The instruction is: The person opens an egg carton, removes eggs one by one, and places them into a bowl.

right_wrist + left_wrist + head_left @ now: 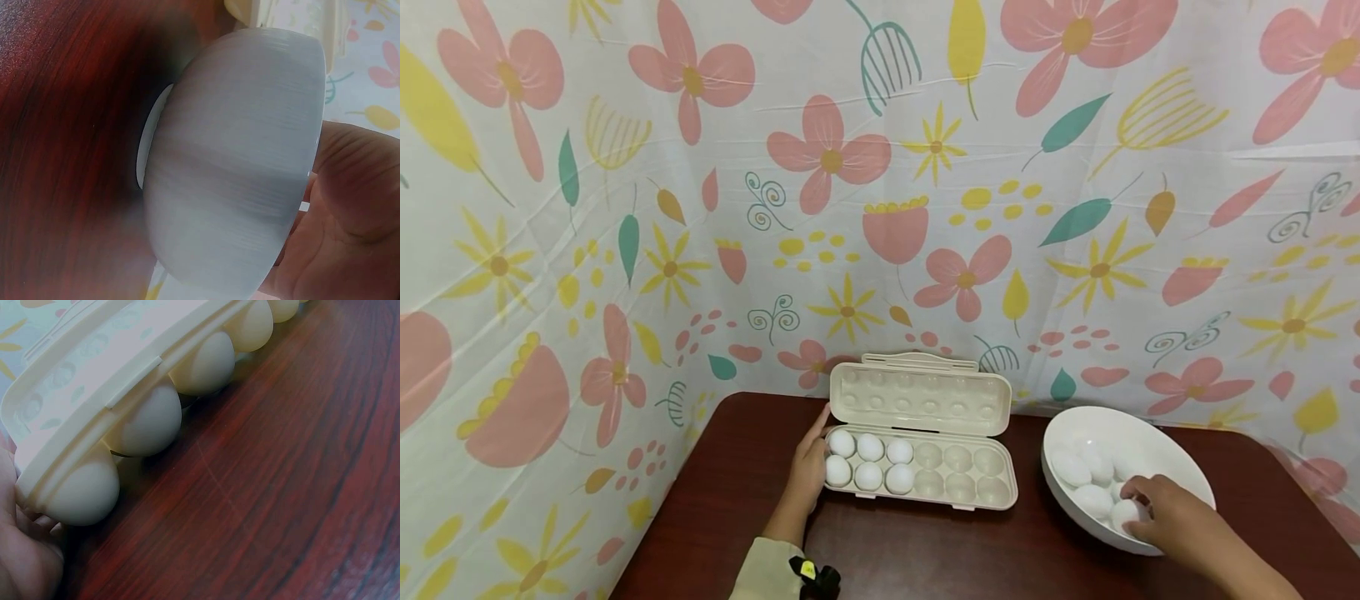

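Observation:
A cream egg carton [940, 492] lies with its lid [921, 400] raised at the back of the table. White eggs [870, 447] fill the cups of its left half; the right-half cups hold none. My left hand [808, 471] holds the carton's left end, one finger reaching up beside the lid. In the left wrist view part of that hand [28, 556] shows against the carton's end. Over on the right, my right hand [1180, 521] reaches into a white bowl [1180, 458], thumb and fingers around an egg [1124, 517]. The bowl's wall hides its fingertips in the right wrist view.
Several more eggs [1071, 467] lie in the bowl beside the right hand. Both containers stand on a dark reddish-brown wooden table [940, 554]. A flower-patterned cloth [880, 250] hangs directly behind the table and along the left.

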`<state>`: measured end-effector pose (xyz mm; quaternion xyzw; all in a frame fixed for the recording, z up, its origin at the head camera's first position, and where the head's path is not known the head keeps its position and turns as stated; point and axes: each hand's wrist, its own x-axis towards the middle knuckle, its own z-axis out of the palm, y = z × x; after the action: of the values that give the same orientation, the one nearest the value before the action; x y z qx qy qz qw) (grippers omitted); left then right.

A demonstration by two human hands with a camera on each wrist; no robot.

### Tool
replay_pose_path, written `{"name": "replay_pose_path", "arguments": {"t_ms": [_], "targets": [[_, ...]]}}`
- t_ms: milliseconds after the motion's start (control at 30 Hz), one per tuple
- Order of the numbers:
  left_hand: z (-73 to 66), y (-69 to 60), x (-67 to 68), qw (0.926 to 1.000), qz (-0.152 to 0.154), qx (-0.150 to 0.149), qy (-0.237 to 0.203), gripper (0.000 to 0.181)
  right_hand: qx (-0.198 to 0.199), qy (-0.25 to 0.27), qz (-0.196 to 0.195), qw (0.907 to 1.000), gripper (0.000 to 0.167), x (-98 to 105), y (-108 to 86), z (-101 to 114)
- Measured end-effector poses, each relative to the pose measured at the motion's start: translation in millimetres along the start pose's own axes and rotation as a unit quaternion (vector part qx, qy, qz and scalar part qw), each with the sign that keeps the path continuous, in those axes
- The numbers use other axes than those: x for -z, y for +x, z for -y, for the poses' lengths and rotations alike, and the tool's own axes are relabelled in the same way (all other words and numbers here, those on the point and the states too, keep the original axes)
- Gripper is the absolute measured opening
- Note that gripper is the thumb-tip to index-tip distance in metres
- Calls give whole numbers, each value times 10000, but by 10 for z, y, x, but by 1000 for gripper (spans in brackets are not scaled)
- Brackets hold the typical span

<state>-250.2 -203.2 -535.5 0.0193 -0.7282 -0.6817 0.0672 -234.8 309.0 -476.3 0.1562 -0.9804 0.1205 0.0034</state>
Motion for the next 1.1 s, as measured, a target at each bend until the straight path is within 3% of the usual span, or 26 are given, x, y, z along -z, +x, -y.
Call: {"name": "replay_pose_path", "arguments": {"t_ms": [233, 833, 1100], "targets": [[-4, -4, -11, 10000, -25, 41, 1, 63, 73, -60, -103, 9999, 32, 0, -12, 16], [-21, -8, -5, 10000, 54, -40, 57, 65, -275, -323, 283, 9987, 31, 87, -44, -40], [-10, -3, -3, 10000, 46, -19, 71, 66, -289, -458, 271, 9982, 31, 79, -47, -67]]}}
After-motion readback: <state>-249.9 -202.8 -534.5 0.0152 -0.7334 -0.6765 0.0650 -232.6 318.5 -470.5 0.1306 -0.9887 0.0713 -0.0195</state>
